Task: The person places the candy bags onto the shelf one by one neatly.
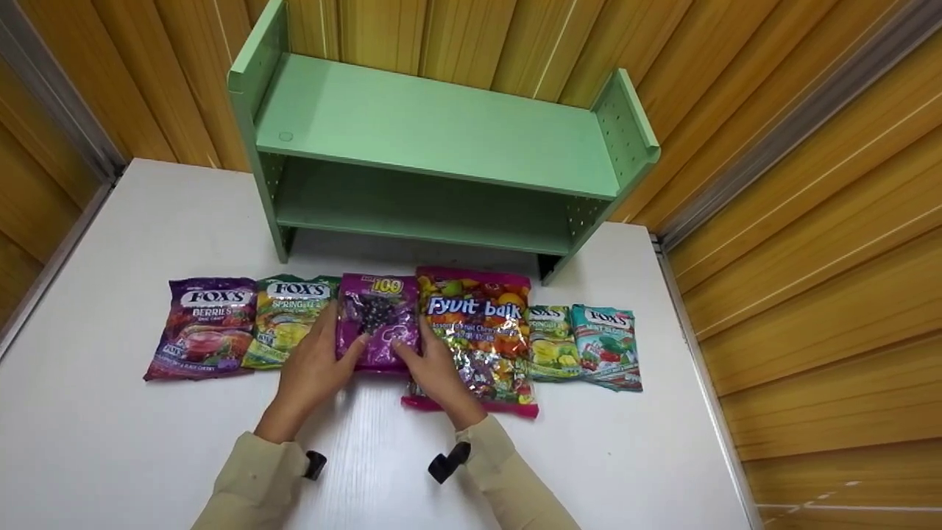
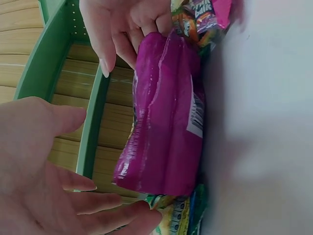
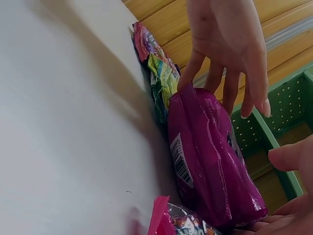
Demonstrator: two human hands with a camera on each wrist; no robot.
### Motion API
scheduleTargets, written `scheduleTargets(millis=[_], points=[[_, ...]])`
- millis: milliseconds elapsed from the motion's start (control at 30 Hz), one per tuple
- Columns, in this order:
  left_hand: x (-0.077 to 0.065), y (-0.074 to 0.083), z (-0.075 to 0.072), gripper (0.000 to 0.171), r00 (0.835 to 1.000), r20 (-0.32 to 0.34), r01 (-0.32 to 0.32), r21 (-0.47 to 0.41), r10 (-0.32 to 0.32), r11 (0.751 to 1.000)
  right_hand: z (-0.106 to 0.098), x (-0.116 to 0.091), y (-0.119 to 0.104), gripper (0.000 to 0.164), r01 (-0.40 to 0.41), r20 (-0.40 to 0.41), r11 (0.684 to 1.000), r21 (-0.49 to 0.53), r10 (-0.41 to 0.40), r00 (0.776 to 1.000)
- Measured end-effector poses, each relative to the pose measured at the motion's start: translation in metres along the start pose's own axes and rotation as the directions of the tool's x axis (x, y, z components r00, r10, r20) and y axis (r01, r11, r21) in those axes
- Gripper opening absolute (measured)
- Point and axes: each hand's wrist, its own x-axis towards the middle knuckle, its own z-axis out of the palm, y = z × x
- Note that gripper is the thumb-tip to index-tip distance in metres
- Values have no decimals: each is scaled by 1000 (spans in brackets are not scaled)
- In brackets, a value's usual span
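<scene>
Fingers (image 2: pixel 98 201) of the left hand (image 1: pixel 316 364) are spread and fairly straight, thumb standing off; in the right wrist view, one of its fingertips meets the end of the purple bag (image 1: pixel 377 320). Right hand (image 1: pixel 438 368): thumb also clear of the bag, fingers at the opposite side, partly behind it; can't tell how firmly they press. No pinch visible on either side.

Bag sits between the hands, in front of the green shelf (image 1: pixel 441 140), between a green FOX'S pack (image 1: pixel 283 335) on the left and the Fyvit Baik bag (image 1: pixel 471 331) on the right. Long axis runs from the person toward the shelf; "100" end points at the shelf, berry print faces up, seamed, barcoded side faces the person. Can't tell whether it's resting on the white table (image 1: pixel 147 449).
</scene>
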Motion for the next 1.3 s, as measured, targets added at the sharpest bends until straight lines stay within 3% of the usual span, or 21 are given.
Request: scheduleTargets(millis=[267,633,833,1100,1300], points=[[3,-3,6,81,999,22,25,-42,-24,999,-1,2,1,79,-30,5,999,11,30,1000],[5,-4,14,84,993,41,109,-64,-106,992,1,5,4,79,-27,12,999,23,27,1000],[3,-8,20,75,996,-11,89,-88,-90,992,2,4,9,84,-17,30,999,41,16,999],[1,-11,26,74,997,-31,66,-108,-70,992,4,0,8,88,-7,18,1000,0,7,1000],[0,-9,27,73,996,-55,56,-139,-64,989,6,-1,5,87,-3,18,999,37,2,1000]])
